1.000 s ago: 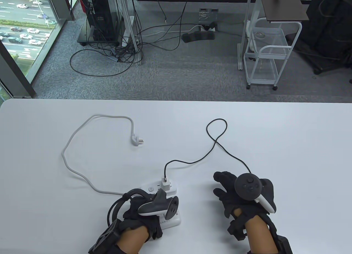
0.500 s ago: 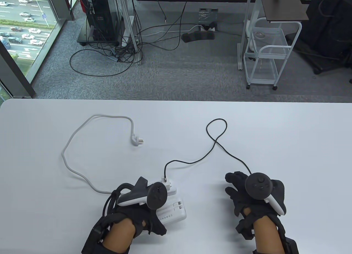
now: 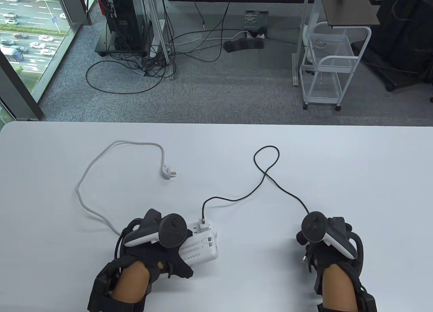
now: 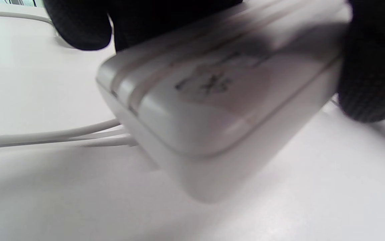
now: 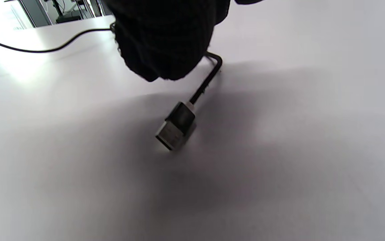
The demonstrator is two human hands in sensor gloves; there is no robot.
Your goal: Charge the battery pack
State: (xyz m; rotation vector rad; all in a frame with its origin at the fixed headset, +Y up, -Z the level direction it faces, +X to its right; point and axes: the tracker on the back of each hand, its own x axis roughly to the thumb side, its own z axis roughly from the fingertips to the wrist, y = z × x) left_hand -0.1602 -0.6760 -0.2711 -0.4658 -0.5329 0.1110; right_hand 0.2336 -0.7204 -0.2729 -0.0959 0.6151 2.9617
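Two gloved hands: left hand (image 3: 154, 254), right hand (image 3: 323, 254), lower frame. Two trackers (image 3: 159, 229), one per hand. One power strip (image 3: 194, 229). One battery pack (image 3: 201, 249). One charger (image 3: 204, 225). Two cables: white cable (image 3: 91, 166), black cable (image 3: 267, 176). One wall plug (image 3: 168, 172). One USB plug (image 5: 175, 125). One table (image 3: 355, 176).

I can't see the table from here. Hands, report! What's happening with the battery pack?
Left hand grips battery pack beside the power strip. Right hand holds black cable, its connector free. Power strip plug lies loose on table.
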